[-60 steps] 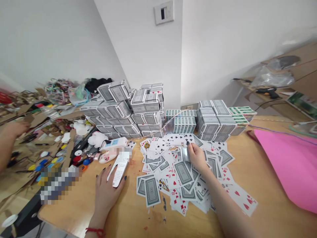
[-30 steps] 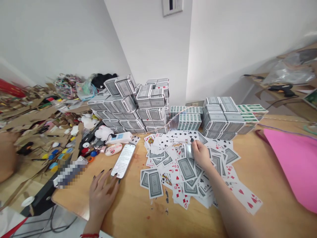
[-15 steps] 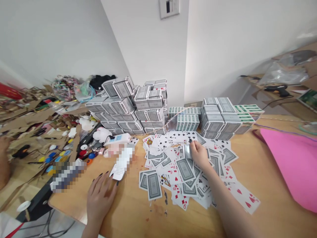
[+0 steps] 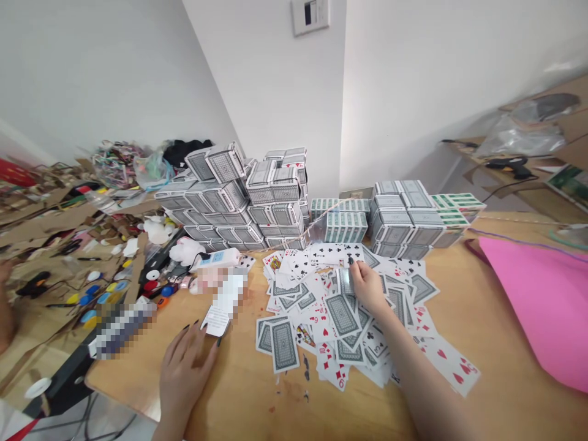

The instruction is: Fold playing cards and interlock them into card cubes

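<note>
My left hand [image 4: 186,364] lies spread on the wooden table, its fingertips at the lower end of a phone [image 4: 218,318] whose screen is lit and partly blurred out. A playing card [image 4: 345,283] with a grey patterned back is pinched between the thumb and fingers of my right hand [image 4: 367,288]. Beneath that hand spreads a loose heap of playing cards [image 4: 340,315], some face up and some face down, overlapping each other.
Behind the heap stand stacked blocks of grey-backed cards [image 4: 275,214], more grey blocks [image 4: 404,217] and green-patterned packs [image 4: 346,226]. A pink sheet [image 4: 542,312] lies right. Cardboard scraps and bottle caps [image 4: 92,294] crowd the left, where another person's arm [image 4: 5,306] shows.
The view has shifted very slightly. Both hands keep nearly the same places, the right still holding the card and the left beside the phone.
</note>
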